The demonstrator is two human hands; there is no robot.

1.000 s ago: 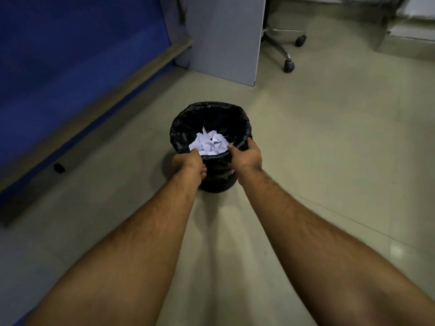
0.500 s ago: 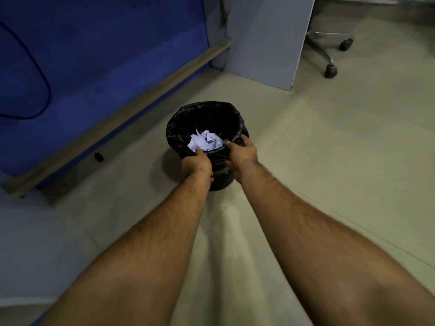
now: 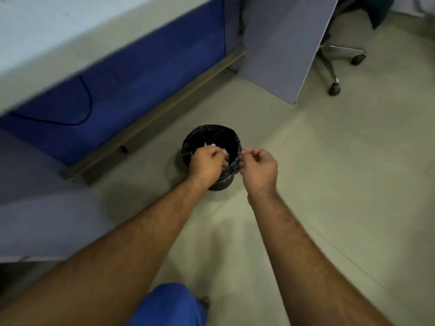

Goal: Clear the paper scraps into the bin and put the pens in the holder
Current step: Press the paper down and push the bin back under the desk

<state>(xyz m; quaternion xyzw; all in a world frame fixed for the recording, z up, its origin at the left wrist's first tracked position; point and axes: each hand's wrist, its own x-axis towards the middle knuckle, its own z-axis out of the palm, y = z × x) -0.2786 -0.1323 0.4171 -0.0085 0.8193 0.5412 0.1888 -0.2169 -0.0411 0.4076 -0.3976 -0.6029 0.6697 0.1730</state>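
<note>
Both hands, left hand [image 3: 207,164] and right hand [image 3: 257,169], look curled over the bin [image 3: 213,137] rim but whether they're gripping I can't tell, scraps [image 3: 210,144] already inside on the floor, pens nowhere visible, so probably still left.

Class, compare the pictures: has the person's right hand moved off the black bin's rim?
Yes. The right hand has lifted off the black lined bin, rightward.

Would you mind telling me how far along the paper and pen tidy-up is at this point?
White paper scraps already lie inside the black-lined bin on the floor. In hand: the left hand and right hand are at the bin's near rim with fingers curled; motion blur hides whether they grip the liner. Still left: no pens or holder appear in this view, so that part cannot be judged.
</note>
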